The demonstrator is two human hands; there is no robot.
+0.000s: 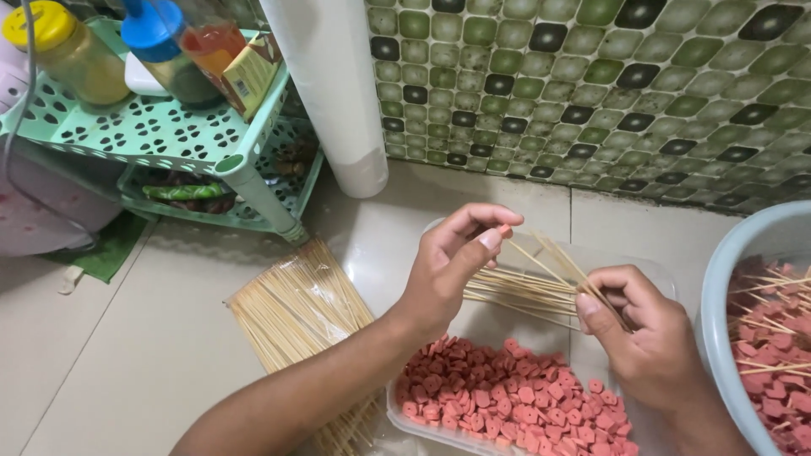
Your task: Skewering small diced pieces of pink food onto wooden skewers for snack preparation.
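My left hand [452, 266] pinches the tip of a thin bamboo skewer [541, 263] between thumb and fingers, above a clear plastic tub [439, 422]. My right hand [642, 329] grips a small bunch of bamboo skewers [519, 291] that fan out to the left over the tub. Several pink-red sausage slices [515, 393] fill the tub's near half. A packet of bamboo skewers [296, 317] lies on the floor to the left, under my left forearm.
A pale blue basin [718, 287] at the right holds sausage slices on skewers. A green plastic rack [152, 135] with bottles and jars stands at the back left. A white pipe [334, 93] rises beside a green tiled wall [591, 84].
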